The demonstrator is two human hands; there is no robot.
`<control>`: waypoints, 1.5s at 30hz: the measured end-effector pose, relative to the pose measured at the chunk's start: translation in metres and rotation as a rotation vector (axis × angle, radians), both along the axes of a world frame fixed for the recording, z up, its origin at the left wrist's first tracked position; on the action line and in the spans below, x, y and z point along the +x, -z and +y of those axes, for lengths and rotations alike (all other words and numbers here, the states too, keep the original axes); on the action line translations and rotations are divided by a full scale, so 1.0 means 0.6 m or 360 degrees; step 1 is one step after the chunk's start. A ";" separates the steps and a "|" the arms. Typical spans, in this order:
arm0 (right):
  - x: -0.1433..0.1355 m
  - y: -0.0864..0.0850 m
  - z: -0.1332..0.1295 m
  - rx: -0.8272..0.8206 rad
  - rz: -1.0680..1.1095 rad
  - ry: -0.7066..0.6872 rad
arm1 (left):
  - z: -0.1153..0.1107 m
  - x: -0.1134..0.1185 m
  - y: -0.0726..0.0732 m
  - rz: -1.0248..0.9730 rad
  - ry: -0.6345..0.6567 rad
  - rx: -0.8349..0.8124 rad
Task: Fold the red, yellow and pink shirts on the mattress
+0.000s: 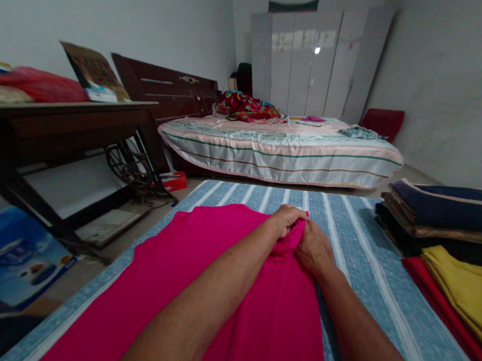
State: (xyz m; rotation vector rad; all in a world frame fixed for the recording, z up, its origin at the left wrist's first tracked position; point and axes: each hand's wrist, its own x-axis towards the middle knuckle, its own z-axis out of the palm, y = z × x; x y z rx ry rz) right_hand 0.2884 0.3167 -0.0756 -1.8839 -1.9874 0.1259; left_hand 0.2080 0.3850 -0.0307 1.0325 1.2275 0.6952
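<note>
A bright pink garment (pixel 193 258) lies spread over a blue and white striped cloth (pixel 359 264). Near the garment's far right corner, my left hand (pixel 288 219) is closed on a bunched part of the fabric. Right beside it, my right hand (pixel 314 250) pinches the same bunched edge, its fingertips close to those of my left hand. Small creases show in the pink fabric just below the two hands. My forearms reach across the garment and hide parts of it.
Folded yellow cloth (pixel 474 287) and a dark folded stack (pixel 453 218) lie on the right. Beyond stands a bed (pixel 281 156). At the left are a sewing table (pixel 56 111) and a blue box (pixel 7 254).
</note>
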 end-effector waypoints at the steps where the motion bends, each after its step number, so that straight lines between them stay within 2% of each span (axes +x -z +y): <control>1: -0.001 0.001 0.000 0.0013 0.0009 0.0012 | 0.002 -0.001 0.002 0.0015 -0.0023 -0.0003; 8: -0.002 0.007 0.003 0.0025 -0.0017 0.0039 | 0.022 -0.017 0.008 0.0115 -0.0078 -0.0003; 18: -0.006 0.004 0.005 -0.0061 -0.0130 0.0076 | 0.059 -0.029 0.023 0.0378 -0.0153 0.0481; 27: -0.006 0.008 0.010 -0.0139 -0.0113 0.0097 | 0.076 -0.020 0.031 0.0837 0.0029 0.0942; 31: -0.006 0.005 0.010 -0.0167 -0.0095 0.0101 | 0.081 -0.017 0.033 0.1038 0.0140 0.1044; 37: -0.006 -0.002 0.005 -0.0121 -0.0104 0.0064 | 0.087 -0.008 0.036 0.1286 0.0125 0.1146; 45: -0.002 -0.002 0.006 -0.0133 -0.0123 -0.0023 | 0.083 -0.003 0.028 0.1419 0.0262 0.1335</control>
